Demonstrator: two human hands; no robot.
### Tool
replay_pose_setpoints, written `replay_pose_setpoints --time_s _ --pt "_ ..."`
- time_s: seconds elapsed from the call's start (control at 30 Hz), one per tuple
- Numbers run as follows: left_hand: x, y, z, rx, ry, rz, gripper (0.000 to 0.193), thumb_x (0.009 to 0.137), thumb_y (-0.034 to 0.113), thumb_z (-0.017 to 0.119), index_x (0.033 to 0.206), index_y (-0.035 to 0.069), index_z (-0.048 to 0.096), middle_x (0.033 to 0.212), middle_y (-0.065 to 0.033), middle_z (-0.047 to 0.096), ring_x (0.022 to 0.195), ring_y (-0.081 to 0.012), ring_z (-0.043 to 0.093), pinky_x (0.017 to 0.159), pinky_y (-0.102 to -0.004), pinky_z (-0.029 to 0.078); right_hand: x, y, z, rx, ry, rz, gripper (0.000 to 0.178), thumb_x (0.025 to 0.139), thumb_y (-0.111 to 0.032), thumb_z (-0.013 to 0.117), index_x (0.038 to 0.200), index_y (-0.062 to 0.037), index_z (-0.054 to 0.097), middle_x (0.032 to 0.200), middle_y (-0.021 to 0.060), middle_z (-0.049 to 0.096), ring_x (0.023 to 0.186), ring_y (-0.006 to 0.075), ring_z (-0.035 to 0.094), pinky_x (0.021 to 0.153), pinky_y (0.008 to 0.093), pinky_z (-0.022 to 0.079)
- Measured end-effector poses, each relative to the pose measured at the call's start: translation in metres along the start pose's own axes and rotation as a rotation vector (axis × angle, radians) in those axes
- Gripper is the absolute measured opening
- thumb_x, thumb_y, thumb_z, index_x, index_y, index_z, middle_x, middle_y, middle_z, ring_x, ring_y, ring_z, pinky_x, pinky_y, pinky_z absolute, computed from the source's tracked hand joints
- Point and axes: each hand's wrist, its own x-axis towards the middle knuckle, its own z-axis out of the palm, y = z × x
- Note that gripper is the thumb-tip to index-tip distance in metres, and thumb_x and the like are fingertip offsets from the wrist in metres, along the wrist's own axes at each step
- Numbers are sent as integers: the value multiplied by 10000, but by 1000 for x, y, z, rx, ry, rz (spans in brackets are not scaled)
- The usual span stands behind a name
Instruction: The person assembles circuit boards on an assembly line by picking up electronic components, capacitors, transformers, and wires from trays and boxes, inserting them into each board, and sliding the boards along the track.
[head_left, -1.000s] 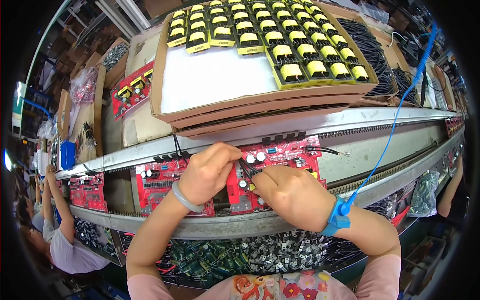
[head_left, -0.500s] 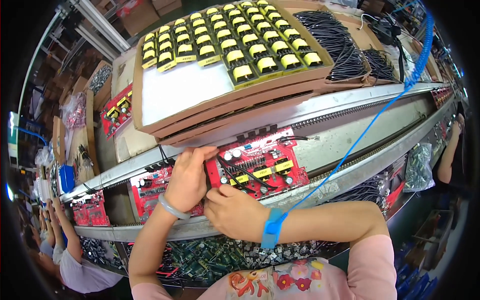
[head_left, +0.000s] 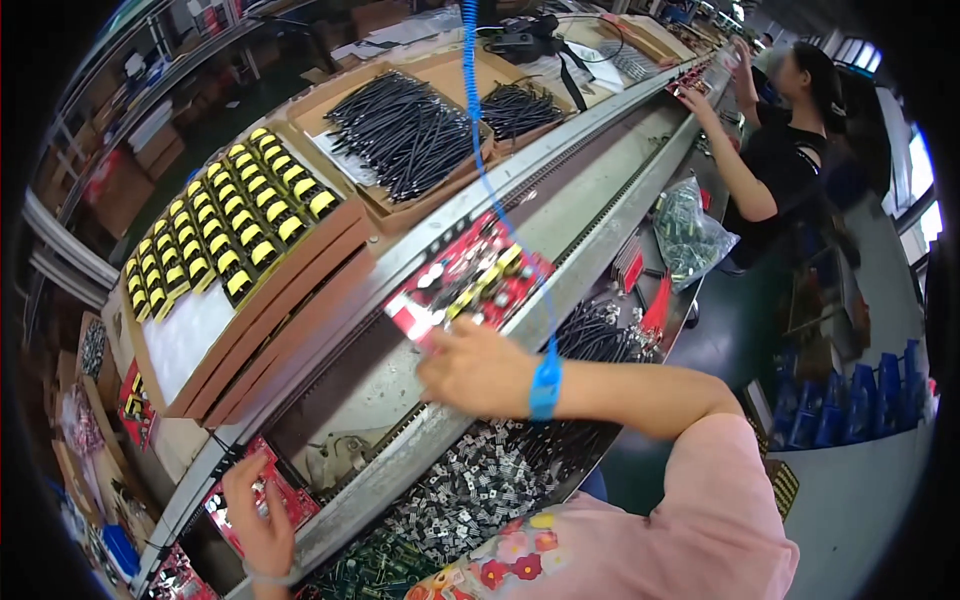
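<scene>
My right hand (head_left: 475, 370), a blue wrist strap on its wrist, has its fingers on the near left end of a red circuit board (head_left: 520, 292). That board lies between the rails and carries yellow-and-black transformers and black leads; both board and fingers are blurred. At the lower left, my left hand (head_left: 262, 515) is open with its fingers apart, above a second red circuit board (head_left: 296, 503). Nothing shows in that hand, and it partly covers the board.
A carton (head_left: 290, 325) of yellow-and-black transformers stands beyond the rails, next to a box of black cables (head_left: 405, 130). Small metal parts (head_left: 475, 480) lie on the near side. A blue coiled cord (head_left: 470, 60) hangs across. Another person (head_left: 790, 130) works at the far right.
My hands have parted: the right has moved away along the rails with the board, the left toward the lower left board. The whole view has swung to the right.
</scene>
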Motion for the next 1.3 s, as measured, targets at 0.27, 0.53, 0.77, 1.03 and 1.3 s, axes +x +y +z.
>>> replay_pose_setpoints --time_s 0.27,0.53,0.77,1.03,1.3 --pt "-150 -102 -39 36 370 -455 483 1024 57 589 1477 -39 453 1478 -168 496 1369 -286 491 1158 -395 374 -65 125 -13 -242 -119 393 228 989 -330 591 964 -132 699 943 67 703 1032 309 606 882 509 457" --pt "-131 -65 -18 98 217 -615 502 1087 210 551 1487 -64 420 1434 -252 523 1357 -340 515 1157 -408 389 -162 280 -28 -412 -139 661 338 1026 -316 575 1271 -124 706 1198 176 685 1154 391 628 940 545 492" --pt "-134 -57 -19 -132 262 -654 540 1084 170 536 1510 -96 336 1449 -321 501 1349 -399 533 1124 -428 419 -159 344 -5 -53 48 671 418 1004 -237 678 1364 -39 603 1207 213 711 1038 370 715 903 434 547" --pt "-102 -15 -12 -216 125 -575 618 1105 290 511 1543 -91 297 1469 -299 493 1359 -385 534 1108 -416 445 -8 -57 -48 607 -254 -311 368 820 -94 766 1176 -72 676 1129 118 698 941 322 661 817 435 527" --pt "-70 12 21 -172 -83 -439 667 1068 333 561 1518 -90 310 1411 -343 482 1298 -489 513 1116 -474 419 -19 -99 -26 406 -369 -529 391 835 -159 702 1210 -53 662 1158 67 657 1004 238 609 832 372 463"
